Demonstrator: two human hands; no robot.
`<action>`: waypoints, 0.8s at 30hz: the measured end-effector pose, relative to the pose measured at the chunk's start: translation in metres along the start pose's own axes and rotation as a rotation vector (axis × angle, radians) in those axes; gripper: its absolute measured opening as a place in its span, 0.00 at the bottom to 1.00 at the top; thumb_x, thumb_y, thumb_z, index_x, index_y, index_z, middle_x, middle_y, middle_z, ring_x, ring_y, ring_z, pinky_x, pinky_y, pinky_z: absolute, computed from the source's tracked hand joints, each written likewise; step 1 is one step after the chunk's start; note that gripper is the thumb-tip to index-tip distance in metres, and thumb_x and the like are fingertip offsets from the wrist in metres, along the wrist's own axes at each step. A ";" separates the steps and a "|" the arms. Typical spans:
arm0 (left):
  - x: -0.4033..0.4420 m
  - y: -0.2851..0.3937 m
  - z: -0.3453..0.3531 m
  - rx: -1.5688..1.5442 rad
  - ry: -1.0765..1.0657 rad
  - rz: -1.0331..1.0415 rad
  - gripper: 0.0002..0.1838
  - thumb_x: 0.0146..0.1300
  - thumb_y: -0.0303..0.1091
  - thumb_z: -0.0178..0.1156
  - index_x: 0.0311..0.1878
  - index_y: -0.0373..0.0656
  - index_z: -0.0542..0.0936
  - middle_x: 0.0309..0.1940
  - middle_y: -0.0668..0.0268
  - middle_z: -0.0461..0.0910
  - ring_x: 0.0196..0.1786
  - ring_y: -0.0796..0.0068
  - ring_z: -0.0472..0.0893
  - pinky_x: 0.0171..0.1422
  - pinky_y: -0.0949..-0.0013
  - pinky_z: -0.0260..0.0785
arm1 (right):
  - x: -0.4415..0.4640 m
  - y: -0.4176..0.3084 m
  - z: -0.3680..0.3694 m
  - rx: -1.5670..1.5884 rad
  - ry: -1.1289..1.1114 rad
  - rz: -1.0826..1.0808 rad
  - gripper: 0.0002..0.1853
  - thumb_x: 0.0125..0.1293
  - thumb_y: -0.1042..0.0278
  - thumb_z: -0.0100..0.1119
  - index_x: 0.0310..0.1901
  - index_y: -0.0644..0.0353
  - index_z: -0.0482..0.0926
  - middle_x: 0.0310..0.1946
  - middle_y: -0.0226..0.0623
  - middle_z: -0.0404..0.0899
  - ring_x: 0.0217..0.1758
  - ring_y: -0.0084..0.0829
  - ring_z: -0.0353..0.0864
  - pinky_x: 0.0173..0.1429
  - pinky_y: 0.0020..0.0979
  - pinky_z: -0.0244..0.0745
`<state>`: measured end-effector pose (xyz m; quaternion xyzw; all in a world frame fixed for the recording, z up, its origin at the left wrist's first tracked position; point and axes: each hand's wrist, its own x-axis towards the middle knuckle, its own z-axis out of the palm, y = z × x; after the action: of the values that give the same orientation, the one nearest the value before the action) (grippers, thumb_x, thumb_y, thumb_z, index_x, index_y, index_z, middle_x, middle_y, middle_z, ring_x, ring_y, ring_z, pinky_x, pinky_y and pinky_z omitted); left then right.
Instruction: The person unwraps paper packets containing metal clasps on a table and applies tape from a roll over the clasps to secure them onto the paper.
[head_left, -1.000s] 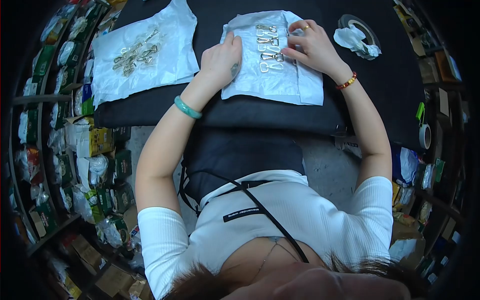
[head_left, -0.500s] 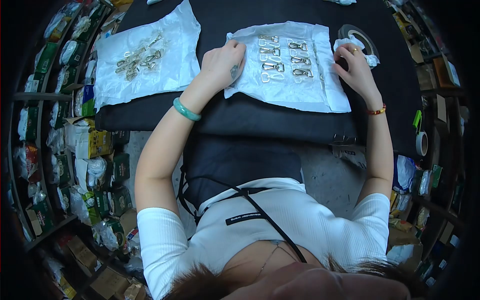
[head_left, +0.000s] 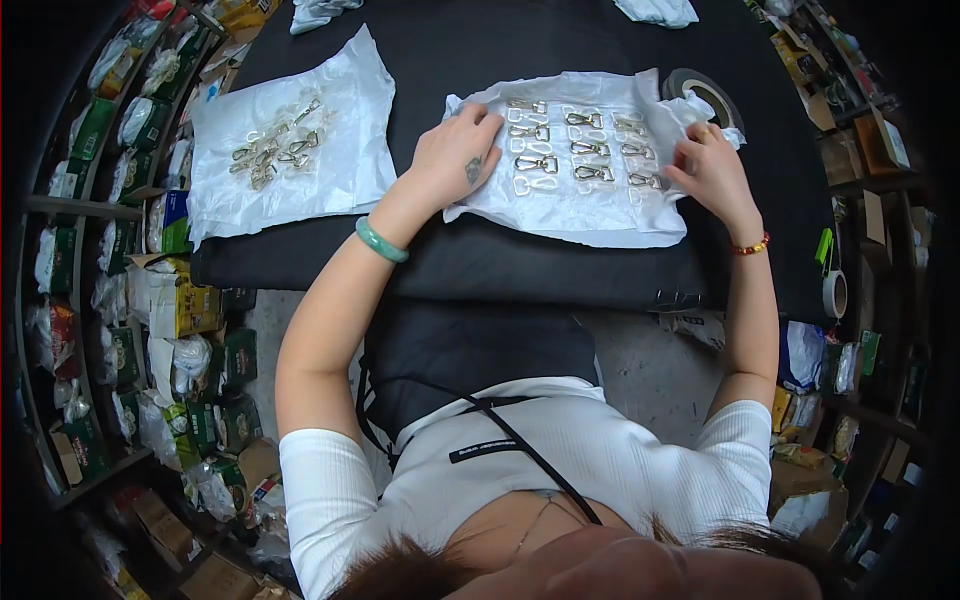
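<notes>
A sheet of white wrapping paper [head_left: 560, 222] lies on the black table, carrying metal swivel snap hooks [head_left: 590, 149] laid out in three columns. At the sheet's left edge, my left hand [head_left: 455, 158] is closed with its fingers curled down on the paper; the fingertips are partly hidden. My right hand [head_left: 715, 178] pinches the crumpled right edge, close to the right column of hooks. To the left, a second white sheet [head_left: 345, 180] holds a loose pile of similar snap hooks [head_left: 270, 152], untouched by either hand.
A dark roll of tape [head_left: 715, 92] lies beyond my right hand, partly under crumpled paper. Near the table's right edge are a white tape roll [head_left: 835, 294] and a green-handled tool [head_left: 824, 246]. Shelves of packed goods [head_left: 125, 350] flank both sides. More white paper [head_left: 655, 10] lies at the far end.
The sheet's right part has been unfolded, uncovering a third column of snap hooks. My right hand is still at the right edge. The whole view has shifted, so the table appears lower.
</notes>
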<state>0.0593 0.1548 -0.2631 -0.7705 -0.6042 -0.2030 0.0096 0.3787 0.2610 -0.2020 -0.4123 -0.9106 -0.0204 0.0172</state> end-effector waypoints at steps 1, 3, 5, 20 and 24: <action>-0.001 -0.001 0.000 0.002 -0.005 -0.007 0.13 0.60 0.33 0.57 0.47 0.40 0.74 0.49 0.57 0.73 0.42 0.56 0.80 0.46 0.62 0.74 | -0.003 0.003 -0.001 -0.030 -0.077 0.081 0.08 0.53 0.64 0.66 0.29 0.60 0.81 0.46 0.37 0.74 0.49 0.36 0.71 0.52 0.32 0.70; -0.001 -0.002 0.000 0.001 -0.006 -0.001 0.13 0.60 0.33 0.57 0.47 0.40 0.74 0.49 0.57 0.73 0.43 0.56 0.80 0.47 0.62 0.74 | -0.008 0.009 0.002 -0.035 -0.010 0.063 0.08 0.52 0.66 0.66 0.30 0.60 0.80 0.46 0.37 0.74 0.49 0.36 0.71 0.52 0.32 0.70; -0.001 -0.003 0.000 0.001 -0.014 0.005 0.14 0.60 0.33 0.57 0.47 0.40 0.74 0.49 0.57 0.73 0.43 0.56 0.80 0.47 0.62 0.74 | -0.013 0.013 0.009 -0.040 0.119 0.021 0.08 0.51 0.69 0.66 0.32 0.60 0.79 0.45 0.37 0.73 0.48 0.36 0.71 0.52 0.32 0.70; -0.027 -0.024 -0.028 -0.176 -0.029 -0.009 0.18 0.64 0.36 0.58 0.55 0.43 0.75 0.50 0.62 0.77 0.36 0.64 0.80 0.43 0.66 0.73 | -0.050 -0.199 -0.010 0.830 -0.297 -1.324 0.07 0.61 0.65 0.61 0.37 0.57 0.82 0.48 0.36 0.78 0.40 0.27 0.76 0.43 0.24 0.73; -0.049 -0.027 -0.051 -0.187 -0.070 -0.075 0.18 0.62 0.37 0.59 0.55 0.45 0.75 0.50 0.63 0.76 0.41 0.59 0.81 0.47 0.64 0.74 | -0.048 -0.200 -0.003 0.857 -0.315 -1.372 0.10 0.66 0.60 0.57 0.43 0.55 0.82 0.50 0.38 0.78 0.40 0.26 0.76 0.42 0.24 0.73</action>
<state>0.0094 0.1033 -0.2389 -0.7515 -0.6109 -0.2316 -0.0912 0.2600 0.0935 -0.2056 0.2799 -0.8807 0.3810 0.0289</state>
